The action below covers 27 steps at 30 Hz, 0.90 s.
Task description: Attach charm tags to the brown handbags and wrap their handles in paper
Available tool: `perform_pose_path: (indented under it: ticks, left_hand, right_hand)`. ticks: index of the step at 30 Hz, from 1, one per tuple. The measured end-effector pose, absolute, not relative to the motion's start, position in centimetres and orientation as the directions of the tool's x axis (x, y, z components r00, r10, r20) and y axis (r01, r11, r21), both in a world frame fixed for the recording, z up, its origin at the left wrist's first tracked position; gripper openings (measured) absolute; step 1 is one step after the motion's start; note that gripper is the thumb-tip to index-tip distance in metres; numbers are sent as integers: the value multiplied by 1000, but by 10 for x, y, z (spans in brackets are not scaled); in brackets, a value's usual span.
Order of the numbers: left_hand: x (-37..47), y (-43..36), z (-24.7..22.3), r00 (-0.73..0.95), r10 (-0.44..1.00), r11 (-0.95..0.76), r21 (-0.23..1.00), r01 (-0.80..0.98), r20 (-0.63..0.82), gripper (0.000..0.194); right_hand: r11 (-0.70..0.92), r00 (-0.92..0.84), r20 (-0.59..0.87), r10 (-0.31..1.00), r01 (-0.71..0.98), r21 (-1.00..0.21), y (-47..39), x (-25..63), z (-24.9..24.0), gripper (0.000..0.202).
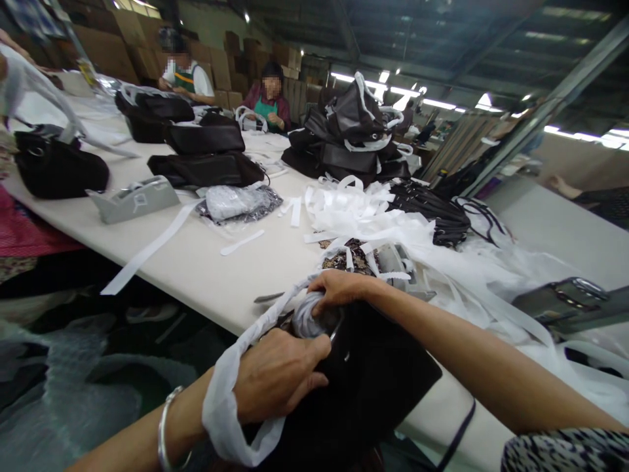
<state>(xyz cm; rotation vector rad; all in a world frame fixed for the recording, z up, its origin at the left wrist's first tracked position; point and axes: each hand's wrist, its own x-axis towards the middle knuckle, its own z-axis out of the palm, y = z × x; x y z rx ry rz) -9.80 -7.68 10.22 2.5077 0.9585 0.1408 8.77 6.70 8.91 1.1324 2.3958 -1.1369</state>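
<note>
A black handbag [373,380] lies at the table's near edge, its mouth toward me. My left hand [280,370] grips the rim of the bag's opening, fingers curled inside and thumb outside. The bag's handle [223,393], wrapped in white padding, loops around my left wrist. At the opening, my right hand [331,292] is closed on a bundle of pale grey-white stuffing [309,318] that shows in the bag's mouth. The right fingertips are partly hidden in there.
White wrapping strips [363,203] pile up beyond the bag. Grey tape dispensers [135,200] stand on the white table [206,262]. Stacked black bags [348,131] rise farther back, with two people [268,105] seated behind. Bubble wrap [83,380] hangs low at left.
</note>
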Motion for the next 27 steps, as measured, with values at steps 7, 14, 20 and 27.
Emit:
perform_pose_path:
  ticks: [7, 14, 20, 27]
  left_hand:
    - [-99, -74, 118, 828, 561, -625, 657, 422, 2, 4]
    - [-114, -53, 117, 734, 673, -660, 523, 539, 91, 11]
    - [-145, 45, 112, 624, 763, -618, 471, 629, 167, 20]
    - [-180, 106, 12, 554, 830, -499, 532, 684, 66, 37]
  right_hand:
    - [402, -721, -689, 72, 653, -641, 37, 66, 82, 30]
    - [349, -723, -599, 345, 691, -634, 56, 84, 114, 25]
    - [414, -588, -369, 720, 790, -453, 74, 112, 154, 35]
    - [453, -519, -73, 851, 798, -398, 21, 138, 80, 46]
